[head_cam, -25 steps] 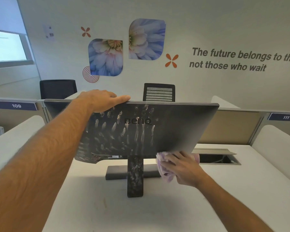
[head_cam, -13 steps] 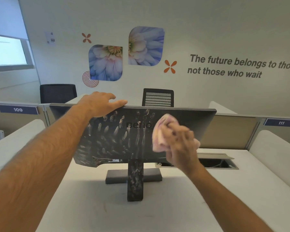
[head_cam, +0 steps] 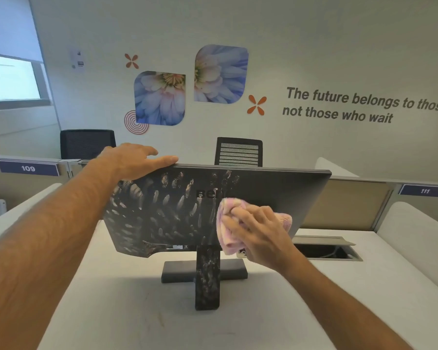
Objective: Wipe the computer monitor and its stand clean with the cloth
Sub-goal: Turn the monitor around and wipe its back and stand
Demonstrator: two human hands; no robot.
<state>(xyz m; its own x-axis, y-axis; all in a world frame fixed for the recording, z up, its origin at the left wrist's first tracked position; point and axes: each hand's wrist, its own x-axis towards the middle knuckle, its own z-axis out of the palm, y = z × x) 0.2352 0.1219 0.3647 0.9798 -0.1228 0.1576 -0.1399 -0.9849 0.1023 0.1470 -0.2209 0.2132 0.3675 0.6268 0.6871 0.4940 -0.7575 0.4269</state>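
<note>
A dark monitor (head_cam: 276, 193) stands on the white desk with its back toward me, tilted. Pale smudges cover the left and middle of its back; the right part looks clean. Its stand (head_cam: 207, 279) is smeared too, on a flat dark base (head_cam: 177, 271). My left hand (head_cam: 134, 160) rests flat over the monitor's top left edge. My right hand (head_cam: 258, 233) presses a bunched pink cloth (head_cam: 228, 223) against the lower middle of the back, hiding part of the logo.
White desk (head_cam: 238, 324) with an open cable hatch (head_cam: 326, 248) behind the monitor at right. Low partitions with number plates 109 (head_cam: 28, 168) and 111 (head_cam: 425, 191) border the desk. Two dark office chairs (head_cam: 239, 151) stand beyond the partition.
My right hand with the cloth rose from the monitor's lower edge up to the logo, then came back down to the lower middle. My left hand stayed on the top edge.
</note>
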